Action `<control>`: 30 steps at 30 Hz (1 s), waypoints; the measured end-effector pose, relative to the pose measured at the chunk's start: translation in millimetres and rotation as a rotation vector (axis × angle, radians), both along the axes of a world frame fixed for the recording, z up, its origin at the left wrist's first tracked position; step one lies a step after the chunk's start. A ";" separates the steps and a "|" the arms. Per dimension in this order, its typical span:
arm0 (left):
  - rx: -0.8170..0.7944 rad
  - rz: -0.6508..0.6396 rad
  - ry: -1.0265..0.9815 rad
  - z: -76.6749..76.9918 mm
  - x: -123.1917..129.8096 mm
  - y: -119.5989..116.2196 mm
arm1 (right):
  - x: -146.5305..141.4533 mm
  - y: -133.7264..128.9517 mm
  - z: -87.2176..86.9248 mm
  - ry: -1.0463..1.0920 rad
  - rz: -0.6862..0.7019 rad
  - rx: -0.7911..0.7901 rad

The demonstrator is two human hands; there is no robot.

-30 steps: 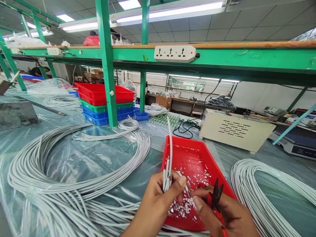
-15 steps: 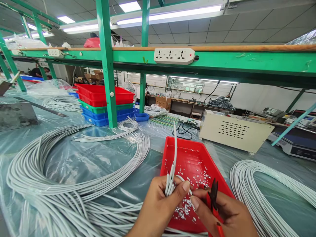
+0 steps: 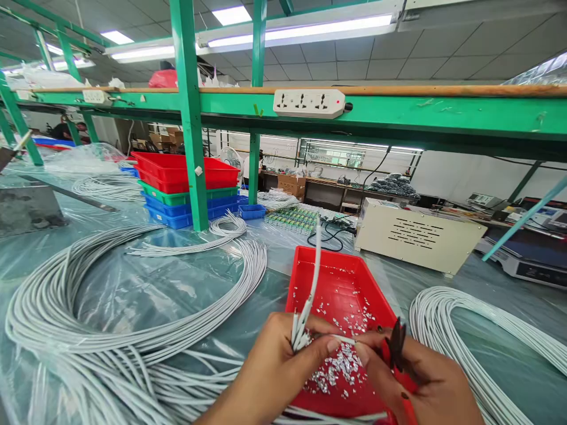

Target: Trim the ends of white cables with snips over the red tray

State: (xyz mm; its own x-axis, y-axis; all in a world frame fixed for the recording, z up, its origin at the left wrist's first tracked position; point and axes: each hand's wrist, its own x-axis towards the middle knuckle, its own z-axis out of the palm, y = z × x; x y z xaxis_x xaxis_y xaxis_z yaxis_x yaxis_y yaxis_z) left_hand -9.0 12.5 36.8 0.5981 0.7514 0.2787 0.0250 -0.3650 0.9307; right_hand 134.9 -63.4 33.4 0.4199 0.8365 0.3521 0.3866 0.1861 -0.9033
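My left hand [image 3: 287, 360] is closed around a few white cables [image 3: 300, 330], their ends poking up from the fist; a longer one rises above the rest. Between my two hands a single white cable end [image 3: 343, 339] lies nearly level, pinched by the thumb and finger of my right hand [image 3: 425, 372]. That same hand also keeps a pair of red-handled cutters [image 3: 397, 348] in its palm, dark jaws pointing up. Beneath both hands is a red tray [image 3: 325, 277] scattered with small silvery foil scraps [image 3: 341, 369].
A big coil of white cable [image 3: 48, 301] covers the left of the bench, another coil [image 3: 443, 313] the right. Stacked red, green and blue trays [image 3: 177, 203] stand by a green post [image 3: 190, 118]. Behind are a beige metal box [image 3: 419, 236] and a green shelf beam with a power strip [image 3: 310, 103].
My right hand has moved slightly right and away from the left. The cable end between them, bent before, is now straighter and level. The cutters moved along with the right hand.
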 end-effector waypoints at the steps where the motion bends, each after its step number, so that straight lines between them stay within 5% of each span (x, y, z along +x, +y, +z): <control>1: -0.029 0.017 -0.046 0.1 1.1 -0.6 | 2.3 1.6 -1.0 0.119 0.062 -0.058; 5: -0.197 -0.012 -0.246 0.3 5.5 -4.4 | 9.4 7.7 -3.7 0.465 0.238 -0.252; 12: -0.135 0.126 -0.309 -2.1 8.5 -6.4 | 3.3 8.6 -3.9 0.578 0.275 -0.205; 18: 0.028 -0.005 -0.351 -3.3 9.8 -10.3 | 0.9 9.2 -0.5 0.600 0.223 -0.206; 26: 0.406 0.204 -0.193 -16.6 9.5 -10.0 | 0.1 11.3 -5.1 0.569 0.096 -0.178; 30: 0.515 0.198 -0.155 -20.7 9.2 -8.9 | -0.4 11.5 -7.1 0.529 0.014 -0.170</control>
